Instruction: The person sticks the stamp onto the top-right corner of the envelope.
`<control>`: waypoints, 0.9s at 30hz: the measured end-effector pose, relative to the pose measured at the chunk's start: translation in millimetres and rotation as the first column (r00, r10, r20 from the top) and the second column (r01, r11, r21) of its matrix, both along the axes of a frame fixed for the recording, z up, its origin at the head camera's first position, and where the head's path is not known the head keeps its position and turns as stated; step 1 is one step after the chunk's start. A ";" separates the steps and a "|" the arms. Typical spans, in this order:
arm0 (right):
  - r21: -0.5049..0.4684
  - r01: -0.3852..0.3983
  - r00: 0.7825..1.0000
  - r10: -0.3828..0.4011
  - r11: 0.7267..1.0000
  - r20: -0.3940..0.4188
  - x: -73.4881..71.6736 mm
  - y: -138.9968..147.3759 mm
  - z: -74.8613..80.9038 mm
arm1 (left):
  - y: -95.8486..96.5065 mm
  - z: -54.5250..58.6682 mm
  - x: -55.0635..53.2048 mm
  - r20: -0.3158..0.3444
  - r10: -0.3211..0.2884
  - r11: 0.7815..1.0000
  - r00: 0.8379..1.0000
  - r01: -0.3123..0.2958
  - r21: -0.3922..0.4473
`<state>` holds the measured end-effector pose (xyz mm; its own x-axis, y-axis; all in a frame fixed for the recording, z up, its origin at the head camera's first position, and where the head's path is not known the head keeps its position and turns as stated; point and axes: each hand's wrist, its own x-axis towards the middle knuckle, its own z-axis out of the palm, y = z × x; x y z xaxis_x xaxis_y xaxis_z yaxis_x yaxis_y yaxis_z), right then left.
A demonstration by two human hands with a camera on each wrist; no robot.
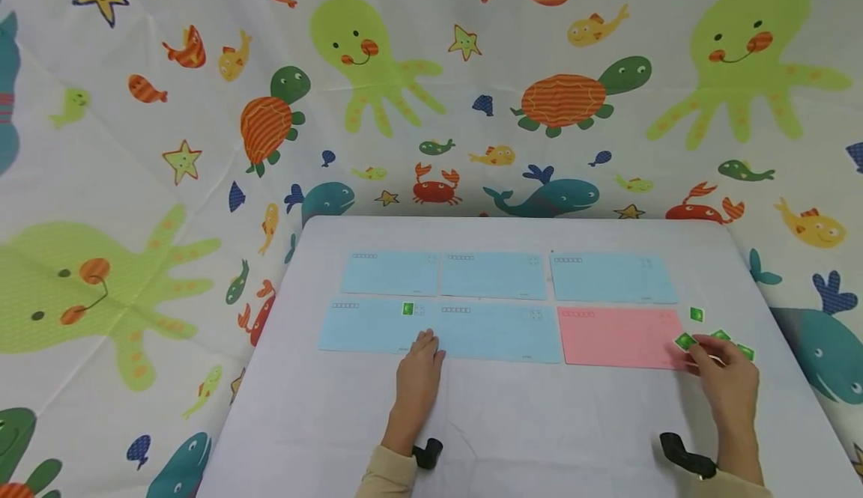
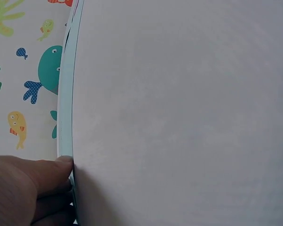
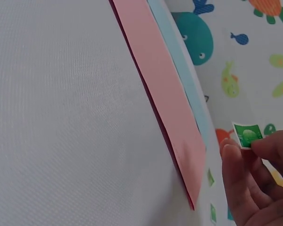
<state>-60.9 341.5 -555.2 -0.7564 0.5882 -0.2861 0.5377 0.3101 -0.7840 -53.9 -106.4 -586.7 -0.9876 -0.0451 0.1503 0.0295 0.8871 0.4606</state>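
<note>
Between the thumb and fingers of my right hand a small green stamp is pinched, just off the right end of the pink envelope. The right wrist view shows this stamp held up by its lower edge. Straight fingers of my left hand rest on the front blue envelopes, around where the front left one meets the front middle one. One green stamp lies near the top right of the front left envelope, left of its printed stamp box.
Three blue envelopes, left, middle and right, form the back row. Loose green stamps lie at the right, one behind the right hand and others partly hidden by it. A white cloth covers the table.
</note>
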 end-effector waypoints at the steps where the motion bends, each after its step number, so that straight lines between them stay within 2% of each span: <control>1: -0.003 0.000 1.000 0.000 1.000 -0.002 -0.2 -0.6 0.1 | 0.0 0.2 0.1 0.003 0.001 1.000 1.000 -0.001 0.003; 9: 0.005 -0.025 0.998 0.025 1.000 -0.053 -6.4 -11.0 2.1 | -0.7 -1.6 -0.3 0.009 -0.002 1.000 1.000 0.002 0.000; 16: 0.008 -0.015 0.996 0.016 1.000 -0.092 -12.8 -19.7 2.9 | -1.8 -3.3 0.5 0.001 -0.016 1.000 1.000 0.016 0.010; 22: -0.045 -0.006 0.990 -0.001 0.999 -0.142 -18.9 -29.2 6.3 | -2.5 -4.0 0.6 -0.001 -0.012 1.000 1.000 0.012 0.005; 27: -0.096 -0.037 0.987 0.022 0.995 -0.159 -25.6 -35.0 12.8 | -3.1 -3.6 -0.5 0.003 -0.012 1.000 1.000 0.012 0.003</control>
